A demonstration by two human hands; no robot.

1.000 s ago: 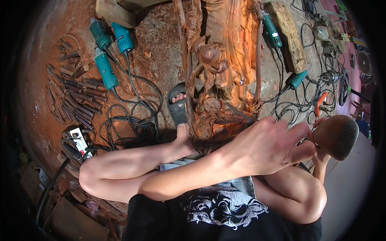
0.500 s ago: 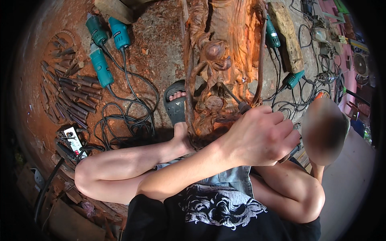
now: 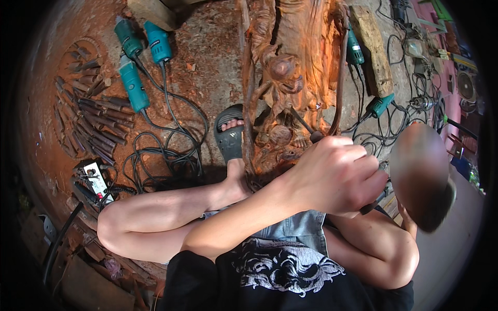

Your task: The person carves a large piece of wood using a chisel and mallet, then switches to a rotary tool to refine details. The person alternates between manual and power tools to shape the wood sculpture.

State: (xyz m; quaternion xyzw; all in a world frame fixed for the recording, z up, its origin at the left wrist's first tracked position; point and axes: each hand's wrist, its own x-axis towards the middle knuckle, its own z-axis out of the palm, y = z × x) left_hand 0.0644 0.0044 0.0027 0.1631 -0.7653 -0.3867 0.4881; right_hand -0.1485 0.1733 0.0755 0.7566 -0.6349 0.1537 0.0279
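My left hand (image 3: 342, 173) crosses in front of my body, its fingers wrapped round the handle of a chisel (image 3: 303, 121). The dark butt of the handle sticks out below my fist. The blade slants up and left against the reddish-brown wood carving (image 3: 280, 67), at its lower part among rounded, knotted shapes. My right hand (image 3: 409, 220) shows only in a small part at the right, beside my knee. A blurred, dark oval shape (image 3: 421, 171) in front of it hides its fingers, and I cannot tell what that shape is.
Several teal power tools (image 3: 133, 85) lie at the left, their black cords coiled near a power strip (image 3: 97, 181). A heap of chisels (image 3: 98, 116) fans out farther left. Right of the carving are a rough timber block (image 3: 372, 49), a teal grinder (image 3: 381, 105) and tangled cables.
The blurred oval at the right has tilted and its lower end now reaches farther down. My left hand and the chisel stay almost in place. The whole view has shifted slightly.
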